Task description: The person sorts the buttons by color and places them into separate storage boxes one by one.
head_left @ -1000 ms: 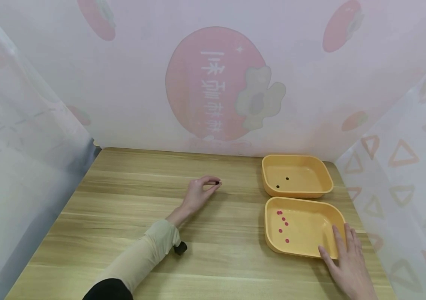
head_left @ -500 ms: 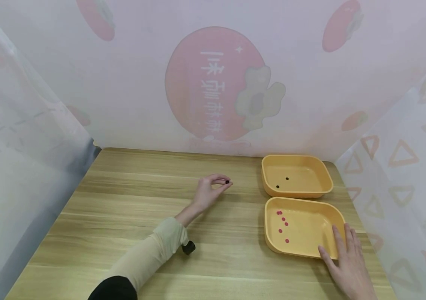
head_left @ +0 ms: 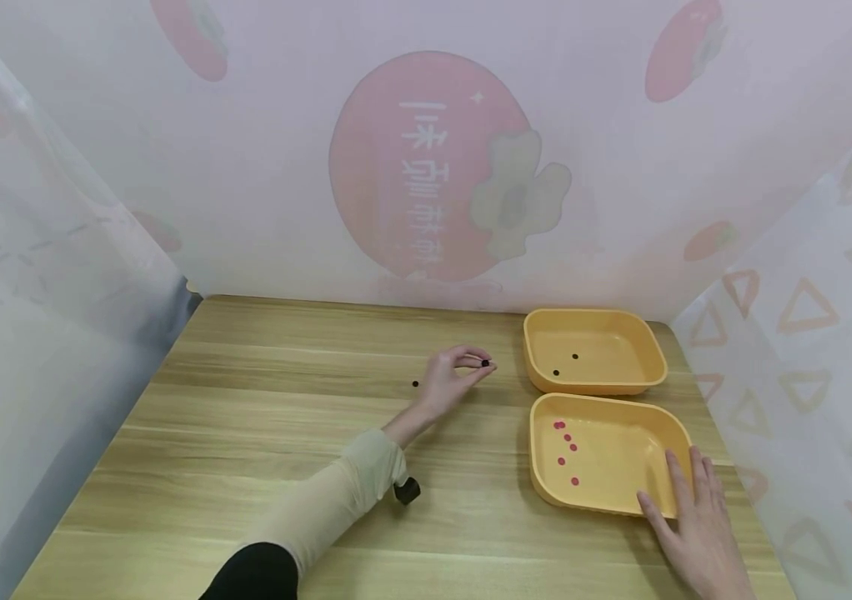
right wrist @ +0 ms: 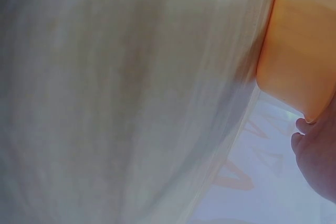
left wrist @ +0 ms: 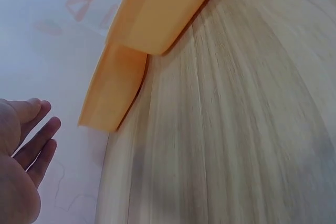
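Observation:
My left hand (head_left: 452,382) pinches a small black round piece (head_left: 485,363) between thumb and fingertips, left of the far yellow tray (head_left: 594,387). In the left wrist view, my left hand (left wrist: 21,156) is at the left edge and the piece is hidden. My right hand (head_left: 696,533) rests with extended fingers on the right front corner of the near yellow tray (head_left: 621,467). The right wrist view shows fingertips (right wrist: 297,139) close to the tray's rim. Two black pieces (head_left: 574,357) lie in the far tray, and several pink-red round pieces (head_left: 573,447) in the near one.
Another black piece (head_left: 415,384) lies on the wooden table (head_left: 261,400), behind my left wrist. The two trays stand close together at the table's right side. A printed cloth backdrop (head_left: 268,167) rises along the back and both sides.
My left hand has moved right toward the far tray, carrying the black piece. A black piece on the table has come into view behind it. My right hand stays where it was.

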### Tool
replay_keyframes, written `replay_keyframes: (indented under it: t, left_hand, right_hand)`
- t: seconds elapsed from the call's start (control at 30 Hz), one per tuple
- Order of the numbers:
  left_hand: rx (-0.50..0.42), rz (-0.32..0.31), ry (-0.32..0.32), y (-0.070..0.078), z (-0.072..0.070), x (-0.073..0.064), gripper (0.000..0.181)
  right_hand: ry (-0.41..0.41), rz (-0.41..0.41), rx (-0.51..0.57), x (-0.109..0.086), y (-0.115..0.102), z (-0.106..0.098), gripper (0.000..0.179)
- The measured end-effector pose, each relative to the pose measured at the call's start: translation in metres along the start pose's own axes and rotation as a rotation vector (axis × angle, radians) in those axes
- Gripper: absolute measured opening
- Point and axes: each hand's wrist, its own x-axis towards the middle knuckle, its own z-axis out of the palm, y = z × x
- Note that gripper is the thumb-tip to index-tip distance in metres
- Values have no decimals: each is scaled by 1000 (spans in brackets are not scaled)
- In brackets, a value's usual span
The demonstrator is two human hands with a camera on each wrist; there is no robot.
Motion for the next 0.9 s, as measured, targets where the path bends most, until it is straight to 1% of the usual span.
replay_keyframes:
  t: [0.1, 0.33, 0.43, 0.73, 0.9]
  left_hand:
    - [-4, -25, -11, 2, 7, 3, 23]
    - [-47, -19, -25, 5, 23, 10, 24]
    - [-55, -33, -28, 5, 30, 13, 24]
    - [-95, -79, -37, 10, 43, 20, 24]
    - [-112, -77, -25, 13, 52, 26, 22]
  right_hand:
    - [5, -2, 1, 0, 0, 0, 84]
    - [17, -12, -2, 0, 1, 2, 84]
    - [19, -14, -1, 0, 1, 2, 83]
    - [10, -3, -1, 0, 1, 0, 84]
    - [11, 0, -6, 1, 2, 0, 84]
